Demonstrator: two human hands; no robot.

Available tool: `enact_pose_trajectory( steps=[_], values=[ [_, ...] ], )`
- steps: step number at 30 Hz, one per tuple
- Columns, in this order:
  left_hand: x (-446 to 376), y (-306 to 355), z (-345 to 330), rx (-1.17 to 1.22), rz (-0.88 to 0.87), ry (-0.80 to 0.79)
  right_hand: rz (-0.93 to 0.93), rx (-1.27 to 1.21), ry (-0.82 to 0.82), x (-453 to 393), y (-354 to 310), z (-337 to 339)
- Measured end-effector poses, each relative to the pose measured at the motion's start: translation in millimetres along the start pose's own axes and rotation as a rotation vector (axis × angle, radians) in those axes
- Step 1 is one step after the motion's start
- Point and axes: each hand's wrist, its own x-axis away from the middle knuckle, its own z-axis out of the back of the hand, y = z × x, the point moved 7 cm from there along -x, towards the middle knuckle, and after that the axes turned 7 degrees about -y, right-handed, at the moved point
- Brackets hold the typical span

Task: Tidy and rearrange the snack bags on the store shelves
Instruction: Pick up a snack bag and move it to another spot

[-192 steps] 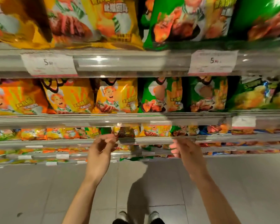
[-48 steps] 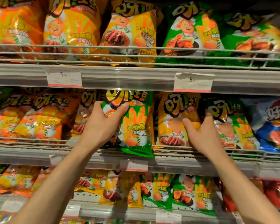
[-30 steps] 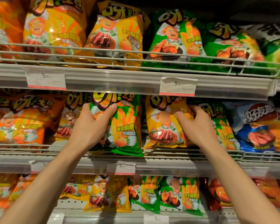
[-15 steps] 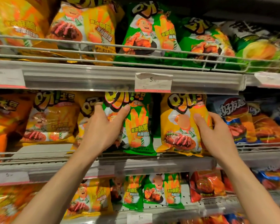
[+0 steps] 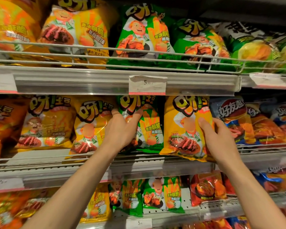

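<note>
On the middle shelf [image 5: 155,164] my left hand [image 5: 122,129] grips a green snack bag [image 5: 151,128] by its left edge, thumb across the front. My right hand [image 5: 216,138] holds a yellow snack bag [image 5: 183,126] by its right side, thumb on the front; the bag's lower edge hangs over the wire rail. The two bags stand side by side, touching. Left of them stand more yellow bags [image 5: 91,126] and orange bags [image 5: 0,128].
The top shelf [image 5: 73,80] carries yellow bags and green bags [image 5: 142,33] behind a wire rail, with a price tag [image 5: 147,84] on its edge. Blue and red bags [image 5: 233,119] stand right of my right hand. The lower shelf holds green bags [image 5: 162,194], yellow and red bags.
Since 6.4 s ago my hands rose from a low shelf to the middle one. Over the last second the view panned right; both hands kept hold of their bags.
</note>
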Motion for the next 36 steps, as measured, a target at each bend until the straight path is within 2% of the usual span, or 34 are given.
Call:
enact_pose_trajectory(
  steps=[5,12,18,21,25,28,33,36],
  values=[
    [-4,7,-8,0.033,-0.025,0.060,0.006,-0.015,-0.012,2,-4,-1],
    [5,3,-37,0.059,-0.097,-0.154,0.017,0.019,-0.030,1,-5,-1],
    [-4,-5,-48,0.014,-0.079,-0.242,0.032,0.039,-0.029,0,-4,-2],
    [0,-5,-39,0.050,-0.141,-0.118,0.033,0.011,-0.028,2,-5,-3],
    [25,8,-19,0.096,-0.393,0.127,0.028,-0.050,-0.024,9,-6,-5],
    [46,16,-9,0.156,-0.510,0.195,0.033,-0.084,-0.040,15,-10,-13],
    [60,17,-9,0.315,-0.345,-0.150,0.070,-0.075,-0.095,23,-23,-44],
    [63,14,2,0.344,-0.278,-0.203,0.085,-0.095,-0.126,27,-33,-66]
  ],
)
